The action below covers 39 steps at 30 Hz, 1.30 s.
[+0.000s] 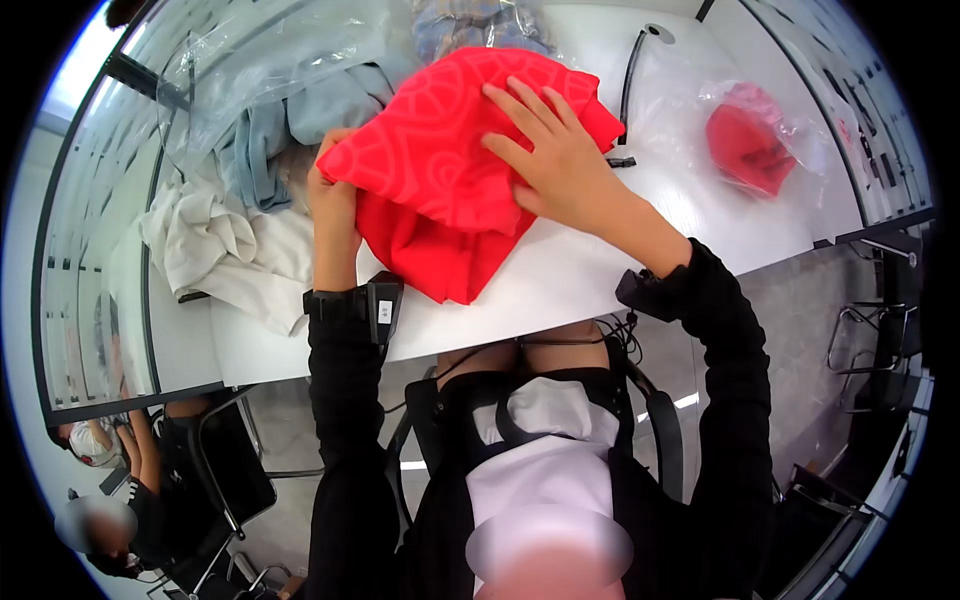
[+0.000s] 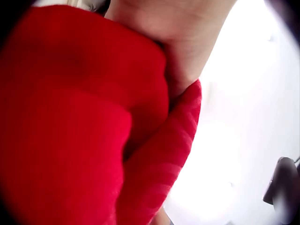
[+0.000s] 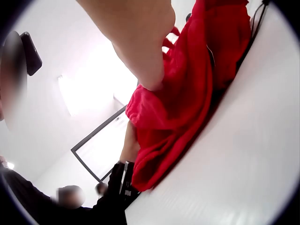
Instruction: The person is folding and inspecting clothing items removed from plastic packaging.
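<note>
A bunched red fabric piece (image 1: 440, 160) with a lighter curved-line pattern is held over the white table in the head view. At its left corner, my left hand (image 1: 336, 215) grips the edge, its fingers partly hidden by the cloth. My right hand (image 1: 560, 165) lies on the upper right of the fabric with its fingers spread and extended. Red folds (image 2: 84, 112) fill much of the left wrist view, hiding the left fingers. From the right wrist, the fabric (image 3: 183, 103) shows hanging in folds close over the tabletop, with the right fingers mostly hidden.
On the table's left lie a crumpled white garment (image 1: 215, 245) and blue-grey clothing (image 1: 260, 135) beside clear plastic. A plaid item (image 1: 480, 25) in plastic is at the back. Toward the right sits a red item (image 1: 750, 145) in a clear bag. A black cable (image 1: 630, 85) runs behind the fabric.
</note>
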### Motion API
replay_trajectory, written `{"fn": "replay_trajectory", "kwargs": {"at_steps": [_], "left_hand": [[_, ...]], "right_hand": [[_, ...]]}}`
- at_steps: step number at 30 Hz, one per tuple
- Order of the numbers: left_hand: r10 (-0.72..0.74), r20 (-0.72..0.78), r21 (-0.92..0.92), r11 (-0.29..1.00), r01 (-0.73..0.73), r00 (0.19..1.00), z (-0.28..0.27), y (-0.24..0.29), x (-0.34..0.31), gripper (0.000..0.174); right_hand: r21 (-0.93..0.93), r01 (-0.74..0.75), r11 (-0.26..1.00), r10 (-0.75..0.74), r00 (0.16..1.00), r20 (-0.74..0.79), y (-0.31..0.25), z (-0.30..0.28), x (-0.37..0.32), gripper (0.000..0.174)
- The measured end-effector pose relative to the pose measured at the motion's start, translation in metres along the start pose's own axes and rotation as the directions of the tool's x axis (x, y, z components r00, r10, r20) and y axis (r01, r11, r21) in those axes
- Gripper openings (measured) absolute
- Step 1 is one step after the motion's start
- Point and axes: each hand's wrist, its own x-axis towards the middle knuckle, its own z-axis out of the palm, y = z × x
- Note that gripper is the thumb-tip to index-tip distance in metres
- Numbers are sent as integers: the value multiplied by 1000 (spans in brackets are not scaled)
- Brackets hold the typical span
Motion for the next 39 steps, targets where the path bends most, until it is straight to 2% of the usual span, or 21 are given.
{"fn": "replay_trajectory", "kwargs": {"at_steps": [3,4,7,8,11,12,15,16,20,23,25,27,28,30,31,32,35,36,37,38,39], "left_hand": [[-27,-46,-4,1000,27,999,4,1,1,18],[-42,-61,-13,999,42,997,5,2,1,17],[-72,-79,82,994,78,994,13,7,1,20],[-112,-74,129,984,121,991,16,12,-2,21],[-121,-115,350,924,154,986,27,26,-2,27],[-79,-57,436,895,96,995,21,25,2,38],[-37,80,492,871,-7,996,23,29,6,44],[28,27,714,699,-39,999,30,40,2,47],[269,170,814,504,-289,948,41,56,-7,46],[238,209,760,570,-311,948,58,67,-26,44],[93,250,619,750,-233,964,70,67,-42,47],[-66,353,579,799,-162,933,85,64,-60,62],[-134,401,611,776,-156,906,91,62,-67,71],[-204,504,635,746,-200,839,101,53,-78,92],[-262,510,655,736,-172,819,106,46,-82,92],[-281,478,676,723,-144,832,111,39,-85,92],[-355,369,662,749,26,859,116,31,-81,94],[-384,332,639,763,94,862,117,30,-80,95],[-343,368,622,781,45,864,118,30,-82,96],[-302,402,604,797,-2,864,119,30,-85,97],[-259,435,584,810,-52,862,119,31,-88,98]], "right_hand": [[299,0,954,48,987,-155,17,-14,10,27],[428,-205,880,265,960,-87,17,-25,12,14],[562,-363,743,433,901,9,19,-59,31,13],[611,-264,746,409,906,-107,21,-60,36,18],[857,-386,342,539,827,157,16,-86,56,20],[890,-437,128,567,769,296,8,-102,62,23],[891,-452,-28,499,766,404,26,-118,67,21],[918,-383,-103,554,744,372,22,-117,68,18],[930,-230,-286,652,665,364,43,-106,63,19],[947,-224,-230,737,595,319,68,-84,52,21],[930,-222,-293,739,564,368,89,-59,34,20],[910,-152,-385,741,537,403,99,-37,21,19],[906,-161,-392,754,508,417,92,-34,18,21],[903,-249,-351,652,627,426,81,-36,13,22],[901,-286,-327,595,678,431,71,-39,12,22],[903,-344,-258,558,710,430,58,-44,12,35],[896,-370,247,359,893,270,25,-43,-4,57],[813,-383,439,260,920,294,19,-48,-9,66],[703,-361,613,164,928,334,12,-54,-13,76],[616,-379,690,181,915,361,0,-60,-16,81],[604,-383,699,165,908,385,-6,-59,-22,88]]}}
